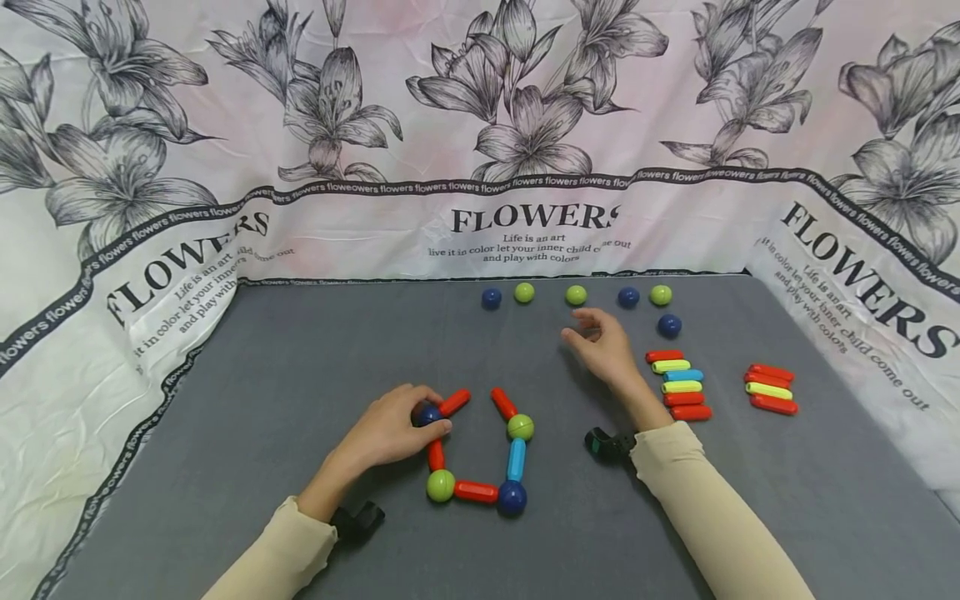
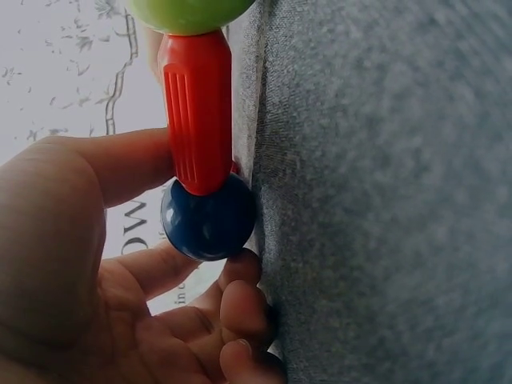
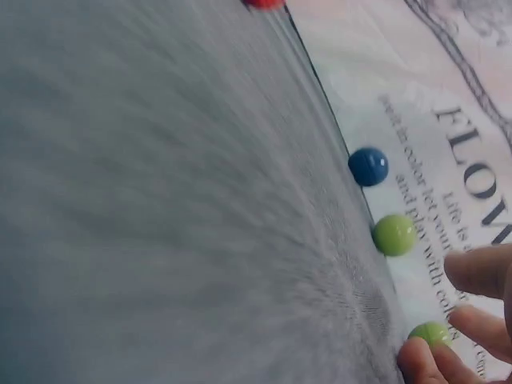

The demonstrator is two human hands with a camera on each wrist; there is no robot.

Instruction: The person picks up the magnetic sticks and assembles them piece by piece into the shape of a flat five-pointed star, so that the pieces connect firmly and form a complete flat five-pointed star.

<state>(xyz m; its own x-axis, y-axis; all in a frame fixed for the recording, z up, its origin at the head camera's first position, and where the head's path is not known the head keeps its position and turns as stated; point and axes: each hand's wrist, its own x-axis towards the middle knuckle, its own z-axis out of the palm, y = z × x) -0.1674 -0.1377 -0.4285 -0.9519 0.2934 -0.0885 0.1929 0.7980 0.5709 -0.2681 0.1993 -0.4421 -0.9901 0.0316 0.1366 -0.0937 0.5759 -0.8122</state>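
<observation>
In the head view my left hand (image 1: 390, 427) holds a dark blue ball (image 1: 427, 414) between thumb and fingers. Joined to that ball are an upper red rod (image 1: 455, 402) and a lower red rod (image 1: 437, 456). The chain runs on through a green ball (image 1: 441, 485), a red rod (image 1: 476, 492), another blue ball (image 1: 512, 498), a light blue rod (image 1: 516, 460), a second green ball (image 1: 521, 427) and a red rod (image 1: 504, 403); its top is a gap. My right hand (image 1: 606, 354), fingers loosely bent and holding nothing, hovers just below a loose green ball (image 1: 576, 295).
Loose balls line the table's back edge, among them a blue ball (image 1: 491, 298) and a green ball (image 1: 661, 295). At right lie a column of coloured rods (image 1: 682, 387) and a smaller rod stack (image 1: 772, 389). Flowered cloth (image 1: 525, 225) rises behind the grey table (image 1: 300, 350).
</observation>
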